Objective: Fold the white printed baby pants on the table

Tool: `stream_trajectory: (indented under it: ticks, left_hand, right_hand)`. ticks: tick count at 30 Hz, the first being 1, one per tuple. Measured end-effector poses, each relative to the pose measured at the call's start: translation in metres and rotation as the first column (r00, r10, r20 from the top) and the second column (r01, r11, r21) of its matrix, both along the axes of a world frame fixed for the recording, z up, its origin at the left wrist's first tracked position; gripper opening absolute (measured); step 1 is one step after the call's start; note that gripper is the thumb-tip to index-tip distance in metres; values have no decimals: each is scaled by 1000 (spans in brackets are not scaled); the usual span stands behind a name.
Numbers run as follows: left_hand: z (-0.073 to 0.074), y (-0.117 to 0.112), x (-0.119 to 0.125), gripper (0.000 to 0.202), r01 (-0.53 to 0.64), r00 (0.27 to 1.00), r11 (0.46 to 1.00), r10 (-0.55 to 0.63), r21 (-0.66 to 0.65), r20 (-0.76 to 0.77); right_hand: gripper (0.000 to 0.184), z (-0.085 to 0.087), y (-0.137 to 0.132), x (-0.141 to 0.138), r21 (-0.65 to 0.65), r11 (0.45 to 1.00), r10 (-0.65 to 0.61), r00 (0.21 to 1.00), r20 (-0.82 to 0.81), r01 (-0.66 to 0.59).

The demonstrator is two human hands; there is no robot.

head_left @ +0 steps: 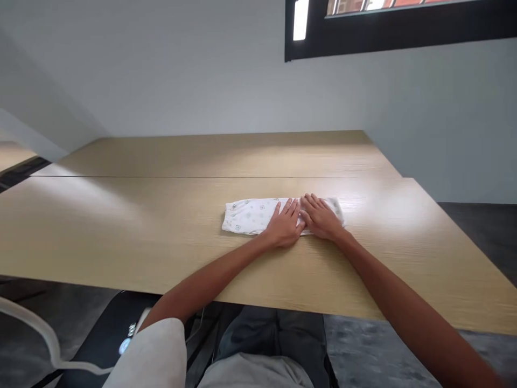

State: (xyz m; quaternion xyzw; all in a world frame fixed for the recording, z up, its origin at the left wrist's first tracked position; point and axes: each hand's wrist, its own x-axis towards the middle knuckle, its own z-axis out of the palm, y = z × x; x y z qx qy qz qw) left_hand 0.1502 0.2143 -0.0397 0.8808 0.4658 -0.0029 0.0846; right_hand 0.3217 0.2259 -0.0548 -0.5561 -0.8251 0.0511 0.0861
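A white cloth garment [248, 216] with small printed figures lies folded into a long flat strip on the wooden table. Its left end looks gathered, like an elastic cuff. My left hand [285, 225] rests flat on the middle of the cloth, fingers stretched out and pointing away from me. Beside it, my right hand [321, 218] presses flat on the right part, its fingers angled to the left. The two hands nearly meet at the thumbs. Part of the cloth under both palms is hidden.
The light wooden table [121, 231] spreads out to both sides, with a seam across its far part. Behind it rises a grey wall [202, 70] with a dark-framed window [388, 32]. A black chair [105, 334] stands at lower left, near a pale curved tube [48, 337].
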Motion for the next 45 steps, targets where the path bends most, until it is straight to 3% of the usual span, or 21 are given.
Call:
stream_trajectory:
  ticks: [7,10,15,20,26,28,31,34,37,40,42,45]
  left_hand:
    - [-3,14,-83,74,-172,984,985,171,-13,-44]
    - [-1,16,-106,80,-201,979,979,200,-23,-44]
    - [3,14,-115,85,-217,973,976,218,11,-72]
    - [7,18,-125,86,-175,983,983,177,48,-54]
    - [3,20,-136,67,36,998,991,-42,132,41]
    - [1,19,-136,61,92,993,981,-103,173,54]
    - [-3,16,-132,58,83,995,982,-91,170,42]
    - [-4,12,-126,58,71,996,984,-79,166,47]
    - [-4,9,-124,59,72,993,980,-88,184,80]
    - [-4,7,-125,60,64,992,981,-83,185,99]
    - [-4,5,-127,61,49,992,981,-70,189,102]
    - [-5,3,-129,64,46,992,980,-67,192,102]
  right_hand:
    - [63,-4,4,10,-36,999,3,999,50,-1]
    - [65,-7,10,16,-41,999,-32,999,40,34]
    - [65,-6,17,21,-53,995,-81,994,74,85]
    - [64,-1,27,31,-72,996,-45,997,70,50]
    - [65,5,36,53,-68,996,-47,995,87,53]
    - [67,6,33,54,-25,998,-65,998,23,66]
    - [67,11,24,38,46,998,-29,986,-162,37]
    - [65,15,17,-4,4,997,80,965,-250,-81]
    - [65,14,19,-62,-98,979,159,968,-194,-180]
    - [66,8,24,-109,-137,982,115,987,-115,-131]
    - [67,5,25,-120,-119,985,112,990,-87,-122]
    - [69,7,22,-99,-98,982,162,987,-2,-161]
